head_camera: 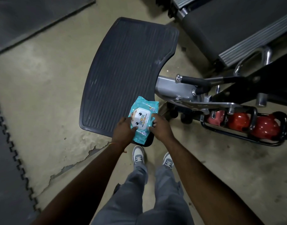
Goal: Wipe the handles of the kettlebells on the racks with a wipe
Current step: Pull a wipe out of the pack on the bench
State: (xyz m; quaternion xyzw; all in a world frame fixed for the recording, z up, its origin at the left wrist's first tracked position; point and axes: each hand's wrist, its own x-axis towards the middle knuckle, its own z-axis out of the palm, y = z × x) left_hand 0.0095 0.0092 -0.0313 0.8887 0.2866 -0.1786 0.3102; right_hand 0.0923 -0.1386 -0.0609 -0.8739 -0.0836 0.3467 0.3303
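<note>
Here, at the far left, dark interlocking rubber floor tiles (pixel 8 159) edge a stretch of worn, cracked concrete floor (pixel 42 95), and beyond it a wide black ribbed platform (pixel 123 70) curves up through the middle of the view. On the platform's near end lies the teal soft plastic pack of baby wipes with a white flip lid (pixel 142 119), and both hands are on it: the left hand (pixel 124 132) presses down on the pack's left edge, its fingers curled against the wrapper with the thumb on top, while the right hand (pixel 159 127) holds the right edge, its fingers bent around the side of the white lid. The lid looks closed and no loose wipe is visible, so the step in hand seems to be getting a wipe out, before any wiping has begun. Below the hands are the person's grey trousers and grey-and-white trainers (pixel 138 155). Further right stands the grey metal frame of a gym machine (pixel 180 90), and to its right, low by the floor, a black tubular rack (pixel 237 135) holds the glossy red kettlebells (pixel 266 129) in a row, well apart from the pack; their black handles (pixel 281 118) are only partly visible. The next move probably calls for steadying the pack with one hand, flipping the lid with the other, pulling a single sheet free, then turning right and reaching down to the rack
</note>
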